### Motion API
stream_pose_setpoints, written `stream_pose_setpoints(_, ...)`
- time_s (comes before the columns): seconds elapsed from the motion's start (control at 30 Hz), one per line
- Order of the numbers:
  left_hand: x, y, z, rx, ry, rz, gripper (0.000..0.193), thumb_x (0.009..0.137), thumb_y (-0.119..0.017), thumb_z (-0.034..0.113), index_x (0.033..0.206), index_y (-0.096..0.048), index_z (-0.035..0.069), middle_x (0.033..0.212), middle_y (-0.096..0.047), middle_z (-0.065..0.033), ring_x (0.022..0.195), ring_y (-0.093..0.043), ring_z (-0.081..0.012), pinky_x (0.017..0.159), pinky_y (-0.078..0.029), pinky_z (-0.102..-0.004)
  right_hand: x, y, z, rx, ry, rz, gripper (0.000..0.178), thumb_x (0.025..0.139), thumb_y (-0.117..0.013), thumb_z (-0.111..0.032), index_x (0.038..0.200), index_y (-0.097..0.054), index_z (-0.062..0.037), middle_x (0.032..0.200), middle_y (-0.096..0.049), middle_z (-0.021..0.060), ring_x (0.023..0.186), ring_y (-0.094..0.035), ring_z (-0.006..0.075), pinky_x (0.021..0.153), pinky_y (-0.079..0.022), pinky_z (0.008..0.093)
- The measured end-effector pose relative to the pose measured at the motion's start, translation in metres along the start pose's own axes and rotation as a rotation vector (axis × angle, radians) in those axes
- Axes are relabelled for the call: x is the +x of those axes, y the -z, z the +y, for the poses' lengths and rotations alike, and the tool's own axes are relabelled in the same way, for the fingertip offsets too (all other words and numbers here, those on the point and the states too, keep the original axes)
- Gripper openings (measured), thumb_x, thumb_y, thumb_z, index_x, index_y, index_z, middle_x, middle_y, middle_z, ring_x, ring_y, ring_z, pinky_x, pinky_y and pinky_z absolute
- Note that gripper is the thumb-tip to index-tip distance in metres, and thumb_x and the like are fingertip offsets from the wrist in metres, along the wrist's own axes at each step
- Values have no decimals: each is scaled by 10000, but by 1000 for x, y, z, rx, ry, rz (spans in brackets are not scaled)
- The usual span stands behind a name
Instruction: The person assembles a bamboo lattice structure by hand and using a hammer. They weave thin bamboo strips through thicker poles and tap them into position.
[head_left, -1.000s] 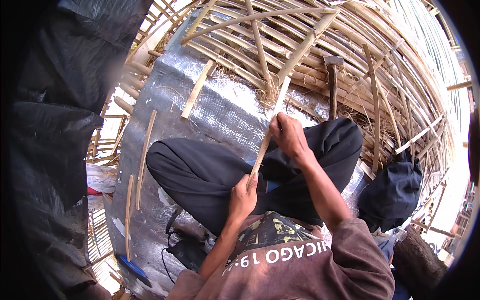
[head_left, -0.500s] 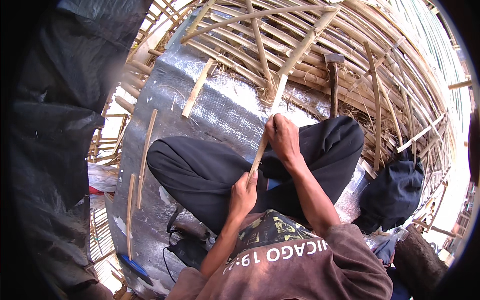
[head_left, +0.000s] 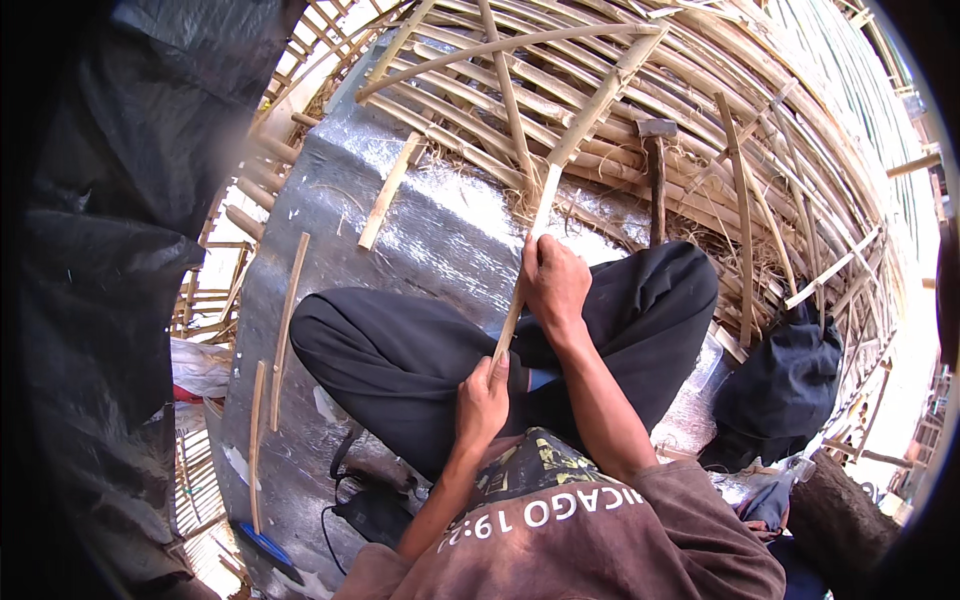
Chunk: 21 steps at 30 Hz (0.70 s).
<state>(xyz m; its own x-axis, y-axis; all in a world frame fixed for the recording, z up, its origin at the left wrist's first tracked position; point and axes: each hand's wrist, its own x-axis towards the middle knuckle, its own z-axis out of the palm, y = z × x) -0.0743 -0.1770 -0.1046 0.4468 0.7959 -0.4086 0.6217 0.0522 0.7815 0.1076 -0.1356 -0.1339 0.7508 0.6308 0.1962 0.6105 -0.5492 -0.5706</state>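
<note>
A long bamboo stick point(head_left: 603, 100) slants from the far bamboo pile down to my lap, its middle stretch pale and bare. My right hand point(head_left: 556, 283) is closed around it just below the pale part. Lower down, near my crossed legs, my left hand point(head_left: 484, 402) grips its near end, the thumb lying along the stick. Whether my right hand also holds a small tool against the stick cannot be seen.
Bamboo poles point(head_left: 600, 150) lie piled ahead, with a hammer point(head_left: 655, 180) leaning there. Loose strips point(head_left: 290, 330) rest on the silver sheet point(head_left: 330, 190). A dark cloth bundle point(head_left: 780, 385) sits at right, a blue-handled tool point(head_left: 265, 545) at lower left. Black sheeting point(head_left: 110, 280) hangs at left.
The whole view has shifted slightly. Both hands keep nearly the same places on the bamboo stick.
</note>
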Motion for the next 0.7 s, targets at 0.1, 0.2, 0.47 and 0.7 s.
stream_pose_setpoints(0.1, 0, -1, 0, 20, -16, 15, 443, 1010, -452, 398, 836, -522, -3, 711, -565, -270, 754, -561, -499, 601, -410, -525, 2, -1, -7, 6, -55, 2, 367, 932, -575, -308, 665, -543, -57, 637, -609, 161, 604, -600, 366, 588, -417, 472)
stream_pose_setpoints(0.2, 0, -1, 3, 27, -34, 22, 432, 1012, -446, 392, 849, -529, 1, 716, -576, -270, 763, -564, -504, 600, -412, -538, -2, -5, -6, 10, -81, 47, 385, 928, -584, -316, 645, -531, -61, 618, -598, 166, 596, -594, 371, 586, -406, 474)
stream_pose_setpoints(0.47, 4, -4, 2, 65, 9, 31, 443, 1012, -443, 403, 839, -525, 3, 699, -574, -267, 755, -566, -502, 592, -414, -535, -2, -18, -2, 166, -129, 104, 392, 926, -610, -287, 625, -517, -53, 520, -542, 166, 484, -558, 359, 509, -415, 444)
stream_pose_setpoints(0.7, 5, -4, 0, 53, -8, 23, 472, 1009, -443, 421, 810, -507, -3, 691, -563, -269, 748, -560, -506, 588, -413, -527, -4, -19, 2, 180, -108, 105, 394, 954, -574, -293, 670, -542, -21, 561, -555, 191, 512, -559, 389, 490, -409, 448)
